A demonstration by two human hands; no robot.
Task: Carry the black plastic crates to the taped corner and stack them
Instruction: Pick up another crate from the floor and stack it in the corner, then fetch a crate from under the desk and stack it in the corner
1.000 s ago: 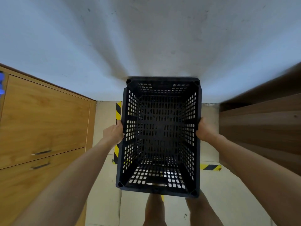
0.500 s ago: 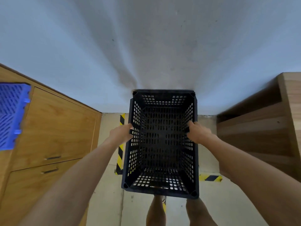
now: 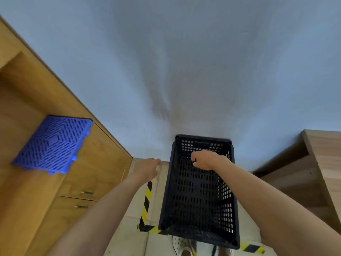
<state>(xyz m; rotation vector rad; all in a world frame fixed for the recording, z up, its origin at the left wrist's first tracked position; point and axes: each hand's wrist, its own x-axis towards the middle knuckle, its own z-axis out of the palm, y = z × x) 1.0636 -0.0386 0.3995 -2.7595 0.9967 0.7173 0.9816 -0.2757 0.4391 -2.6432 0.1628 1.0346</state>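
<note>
Resting lower centre inside the tape: black crate. Right hand curled over its far rim; left hand loose, apart, holding nothing. Likely light, stiff; best gripped by rims.

crate against wall | cabinet left | shelf right

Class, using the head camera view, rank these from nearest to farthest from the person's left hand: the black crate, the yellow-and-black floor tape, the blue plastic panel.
From the left hand:
1. Black crate, just to its right, against the wall.
2. Yellow-and-black floor tape, below the hand on the floor, left of the crate.
3. Blue plastic panel, far left on the wooden cabinet.
</note>
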